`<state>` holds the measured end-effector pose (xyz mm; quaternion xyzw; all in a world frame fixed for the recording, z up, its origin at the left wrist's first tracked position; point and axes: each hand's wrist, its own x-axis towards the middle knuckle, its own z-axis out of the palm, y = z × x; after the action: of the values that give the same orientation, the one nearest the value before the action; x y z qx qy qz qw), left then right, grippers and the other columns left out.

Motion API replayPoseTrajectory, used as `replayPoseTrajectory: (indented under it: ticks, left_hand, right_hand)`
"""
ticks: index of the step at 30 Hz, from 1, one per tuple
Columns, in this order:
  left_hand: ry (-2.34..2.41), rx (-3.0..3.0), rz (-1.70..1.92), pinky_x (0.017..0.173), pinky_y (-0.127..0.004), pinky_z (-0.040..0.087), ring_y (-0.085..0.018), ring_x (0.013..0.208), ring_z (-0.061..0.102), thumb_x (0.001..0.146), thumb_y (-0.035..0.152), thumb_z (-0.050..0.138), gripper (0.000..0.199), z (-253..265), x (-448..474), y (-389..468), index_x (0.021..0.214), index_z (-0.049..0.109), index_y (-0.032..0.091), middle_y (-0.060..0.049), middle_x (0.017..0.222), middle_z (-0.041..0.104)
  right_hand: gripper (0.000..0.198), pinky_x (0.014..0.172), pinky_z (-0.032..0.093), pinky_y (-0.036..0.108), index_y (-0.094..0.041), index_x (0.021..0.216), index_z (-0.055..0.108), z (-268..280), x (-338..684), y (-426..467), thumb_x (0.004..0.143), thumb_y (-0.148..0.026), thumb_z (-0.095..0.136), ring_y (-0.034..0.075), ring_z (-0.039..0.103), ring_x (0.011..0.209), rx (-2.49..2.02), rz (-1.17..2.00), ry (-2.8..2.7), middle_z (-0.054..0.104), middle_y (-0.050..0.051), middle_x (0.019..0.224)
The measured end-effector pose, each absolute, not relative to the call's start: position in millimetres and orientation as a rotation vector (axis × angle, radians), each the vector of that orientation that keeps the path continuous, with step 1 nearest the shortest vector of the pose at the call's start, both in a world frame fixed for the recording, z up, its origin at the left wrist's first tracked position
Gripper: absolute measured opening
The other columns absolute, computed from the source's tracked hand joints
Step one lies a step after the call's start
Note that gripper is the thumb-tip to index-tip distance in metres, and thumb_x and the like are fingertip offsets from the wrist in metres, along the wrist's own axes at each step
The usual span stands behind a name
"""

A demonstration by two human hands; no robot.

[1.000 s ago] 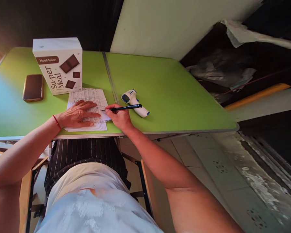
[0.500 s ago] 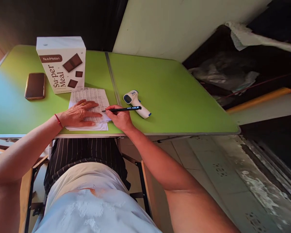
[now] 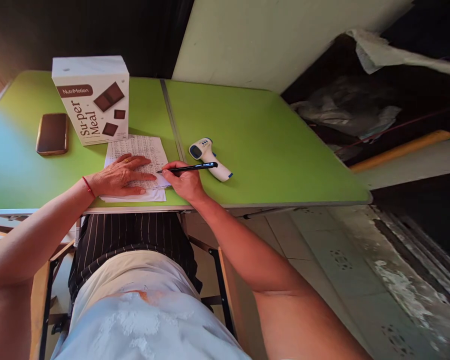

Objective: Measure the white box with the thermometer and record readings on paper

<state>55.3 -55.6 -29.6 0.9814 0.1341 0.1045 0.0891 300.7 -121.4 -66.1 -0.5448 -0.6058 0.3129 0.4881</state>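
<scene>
Sheets of paper covered in small handwriting lie near the front edge of the green table. My left hand rests flat on them with its fingers apart. At the right side of the paper my right hand grips a black pen, its tip down at the sheet. Just beyond that hand lies a white and blue infrared thermometer, partly behind the pen in this view. Behind the paper stands a white box printed "Su-per Meal", close to the sheet's top edge.
A dark smartphone lies to the left of the box. The green folding table has a metal seam and a wall behind it. Off its right end are a clear plastic bag and a yellowish wooden strip.
The view has shifted very slightly, so the tabletop things sit a little further left. Both hands and the pen keep almost the same place on the paper.
</scene>
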Motion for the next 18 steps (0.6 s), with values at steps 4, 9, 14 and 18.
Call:
replayPoseTrajectory:
  ticks: [4,9,14,18]
  left_hand:
    - [0.4,2.918,0.296,0.124,-0.059,0.032,-0.036,0.146,0.049,0.106,0.054,0.052,0.05,-29.4,55.2,-55.9,0.148,0.063,0.03,-0.02,0.16,0.048]
    - [0.407,2.911,0.294,0.125,-0.058,0.031,-0.035,0.147,0.047,0.106,0.055,0.052,0.05,-29.1,55.1,-55.1,0.148,0.063,0.031,-0.019,0.16,0.048]
    - [0.387,2.911,0.308,0.124,-0.058,0.031,-0.036,0.147,0.049,0.106,0.055,0.051,0.05,-30.1,55.2,-54.3,0.148,0.063,0.03,-0.021,0.159,0.049]
    - [0.391,2.916,0.306,0.124,-0.059,0.032,-0.036,0.147,0.049,0.106,0.056,0.051,0.051,-29.4,55.1,-54.8,0.148,0.063,0.03,-0.021,0.159,0.049]
  right_hand:
    - [0.022,0.061,0.048,0.029,-0.023,0.078,0.065,-66.3,300.9,-121.3,0.078,-0.045,0.069,0.014,0.055,0.062,-1.313,0.784,-1.462,0.067,0.0,0.069]
    - [0.018,0.064,0.05,0.031,-0.023,0.081,0.065,-66.5,301.3,-120.4,0.078,-0.041,0.068,0.015,0.058,0.065,-1.321,0.773,-1.425,0.066,0.0,0.07]
    - [0.013,0.064,0.05,0.031,-0.022,0.079,0.066,-65.7,300.8,-120.4,0.078,-0.035,0.066,0.015,0.057,0.066,-1.346,0.748,-1.445,0.066,0.001,0.072]
    - [0.014,0.063,0.05,0.03,-0.023,0.078,0.065,-66.0,300.5,-120.5,0.078,-0.037,0.067,0.015,0.057,0.065,-1.344,0.748,-1.458,0.067,0.0,0.071]
